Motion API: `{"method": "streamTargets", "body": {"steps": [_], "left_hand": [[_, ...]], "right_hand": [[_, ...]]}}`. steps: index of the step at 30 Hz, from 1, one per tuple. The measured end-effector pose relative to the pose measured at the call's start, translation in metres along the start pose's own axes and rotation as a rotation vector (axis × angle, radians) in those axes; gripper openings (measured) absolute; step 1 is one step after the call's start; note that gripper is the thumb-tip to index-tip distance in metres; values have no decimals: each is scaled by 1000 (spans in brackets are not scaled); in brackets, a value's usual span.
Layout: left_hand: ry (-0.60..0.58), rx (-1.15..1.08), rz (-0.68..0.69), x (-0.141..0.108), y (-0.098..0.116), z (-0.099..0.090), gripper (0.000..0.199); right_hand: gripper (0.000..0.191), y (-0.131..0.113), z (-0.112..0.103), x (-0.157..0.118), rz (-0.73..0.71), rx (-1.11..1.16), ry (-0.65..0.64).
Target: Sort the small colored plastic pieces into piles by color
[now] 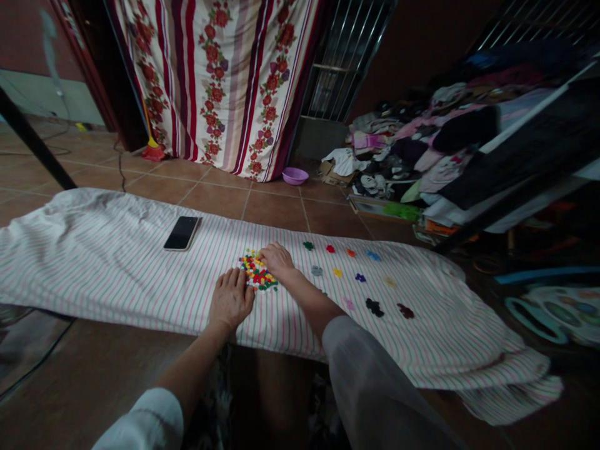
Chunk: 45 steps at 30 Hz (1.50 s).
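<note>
A pile of small multicoloured pieces lies on the striped cloth between my hands. My left hand rests flat at the pile's lower left edge, fingers stretched out. At the pile's upper right, my right hand has its fingers bent down onto the pieces; what its fingertips hold, if anything, is hidden. Right of my hands are small single-colour heaps, among them green, red, grey, yellow, black and dark brown. My right forearm partly covers another green heap.
A phone lies on the cloth to the left. Beyond the far edge are a tiled floor, a purple basin and a flowered curtain. Piled clothes stand at the right, with dark poles at both sides.
</note>
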<state>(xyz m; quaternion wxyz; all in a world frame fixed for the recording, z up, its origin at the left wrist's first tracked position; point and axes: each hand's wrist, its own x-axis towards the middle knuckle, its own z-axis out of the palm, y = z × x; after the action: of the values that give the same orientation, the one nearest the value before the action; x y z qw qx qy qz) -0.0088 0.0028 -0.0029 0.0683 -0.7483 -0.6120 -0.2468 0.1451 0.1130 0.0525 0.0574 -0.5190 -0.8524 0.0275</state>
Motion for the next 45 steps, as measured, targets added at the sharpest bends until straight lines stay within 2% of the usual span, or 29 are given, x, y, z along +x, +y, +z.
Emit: {"method": "streamTargets", "body": {"steps": [8, 16, 34, 40, 45], "left_hand": [[-6, -5, -3, 1, 1, -2, 46], [-1, -20, -4, 1, 0, -1, 44], [-1, 8, -3, 0, 0, -2, 43], [-11, 30, 21, 0, 0, -4, 44], [-14, 39, 27, -1, -1, -5, 45]], "right_hand": [[19, -5, -4, 6, -88, -65, -44], [18, -10, 2, 9, -26, -38, -44], [22, 16, 16, -14, 100, 321, 195], [19, 30, 17, -31, 108, 371, 233], [18, 43, 8, -53, 109, 405, 306]]}}
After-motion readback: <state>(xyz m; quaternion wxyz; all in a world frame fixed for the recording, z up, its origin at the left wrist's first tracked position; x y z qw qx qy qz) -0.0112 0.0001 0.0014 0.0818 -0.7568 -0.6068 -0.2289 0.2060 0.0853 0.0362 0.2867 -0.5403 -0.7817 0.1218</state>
